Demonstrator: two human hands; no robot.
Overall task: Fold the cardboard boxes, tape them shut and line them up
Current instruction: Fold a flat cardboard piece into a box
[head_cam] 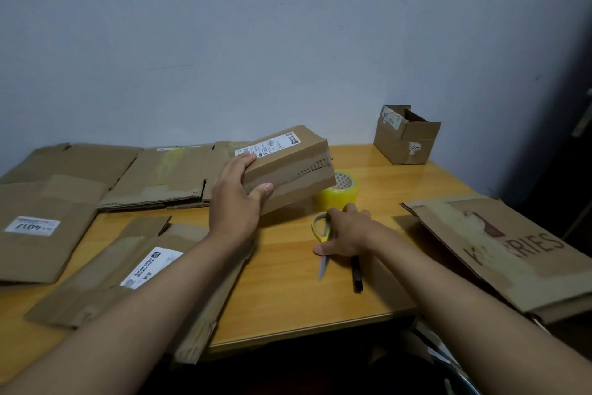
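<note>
My left hand (pixel 237 196) grips a small folded cardboard box (pixel 288 167) by its near end and holds it tilted above the wooden table (pixel 288 298). The box has a white label on top and tape along its side seam. My right hand (pixel 346 231) rests on yellow-handled scissors (pixel 321 231) lying on the table, fingers curled over the handles, blade pointing toward me. A roll of yellowish tape (pixel 341 191) sits just behind that hand, partly hidden by the box.
A black marker (pixel 357 273) lies by the scissors. Several flattened boxes cover the table's left half (pixel 80 253) and back (pixel 166 173). A large flat printed carton (pixel 499 250) overhangs the right edge. One folded box with open flaps (pixel 405 138) stands at the back right by the wall.
</note>
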